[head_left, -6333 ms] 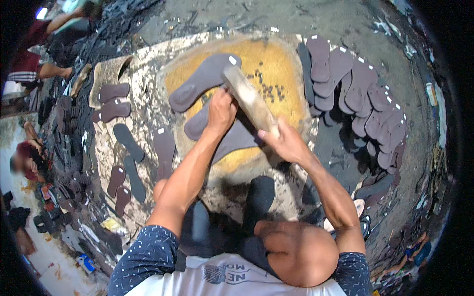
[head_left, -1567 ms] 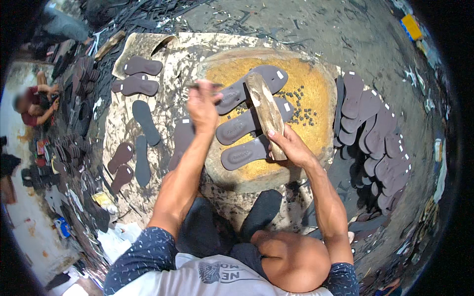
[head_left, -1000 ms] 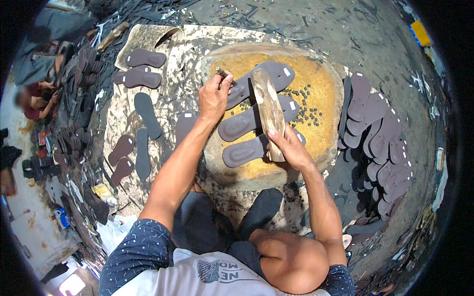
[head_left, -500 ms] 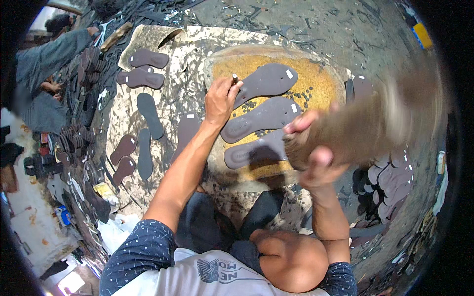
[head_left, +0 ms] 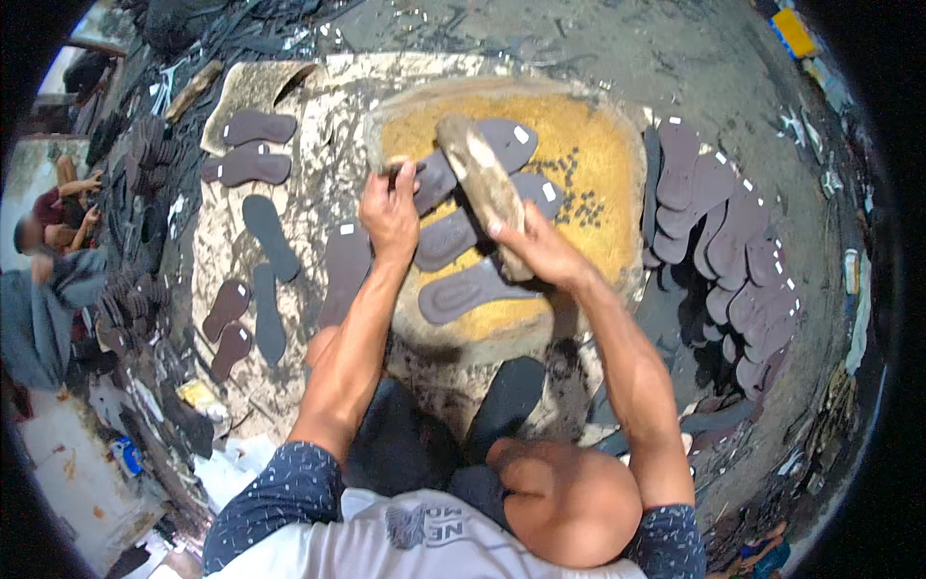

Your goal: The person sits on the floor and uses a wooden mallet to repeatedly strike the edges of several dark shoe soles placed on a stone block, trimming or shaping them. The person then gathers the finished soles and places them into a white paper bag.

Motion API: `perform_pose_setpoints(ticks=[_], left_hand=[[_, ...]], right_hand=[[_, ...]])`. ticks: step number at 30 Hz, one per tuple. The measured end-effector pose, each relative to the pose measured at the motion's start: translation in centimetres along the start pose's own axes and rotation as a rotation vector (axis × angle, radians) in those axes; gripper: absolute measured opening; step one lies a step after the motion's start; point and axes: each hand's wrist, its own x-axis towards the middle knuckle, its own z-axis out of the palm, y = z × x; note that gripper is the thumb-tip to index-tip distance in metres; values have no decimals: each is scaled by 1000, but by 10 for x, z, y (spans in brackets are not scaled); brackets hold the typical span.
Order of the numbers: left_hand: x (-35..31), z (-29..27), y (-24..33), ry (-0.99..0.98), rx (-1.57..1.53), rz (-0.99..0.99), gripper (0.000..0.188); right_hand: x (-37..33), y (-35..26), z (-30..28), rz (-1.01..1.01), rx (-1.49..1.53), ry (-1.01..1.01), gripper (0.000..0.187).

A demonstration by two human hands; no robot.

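Observation:
My right hand (head_left: 548,249) is wrapped round a rough, worn wooden block (head_left: 482,174), which slants across the brown shoe soles. In my left hand (head_left: 389,217), a short punch-like metal tool (head_left: 405,168) is pinched between fingers and thumb, tilted, at the heel end of the far sole (head_left: 511,142). The middle sole (head_left: 442,243) and near sole (head_left: 458,294) lie parallel below it, partly covered by the block and my right hand. All three rest on a worn yellow board (head_left: 617,241). Small dark cut-out squares (head_left: 584,207) are scattered on its right side.
Overlapping brown soles (head_left: 733,241) spread to the right of the board. More soles (head_left: 256,169) lie on the stained sheet (head_left: 328,125) at left, with stacked ones (head_left: 130,289) beyond. Another person (head_left: 58,280) sits at the far left. Dark scraps litter the ground.
The wooden block has swung from a blurred position at the right to the left, over the soles. My left hand has shifted slightly left, and the tool has tipped over from upright.

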Motion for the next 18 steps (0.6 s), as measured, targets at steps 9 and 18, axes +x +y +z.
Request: perform_pose_setpoints(ticks=[9, 18], left_hand=[[10, -35, 78, -50, 111, 136, 24], [-74, -10, 26, -52, -444, -438, 28]], right_hand=[[0, -24, 22, -48, 566, -107, 47], [-47, 11, 40, -125, 6, 383, 46]])
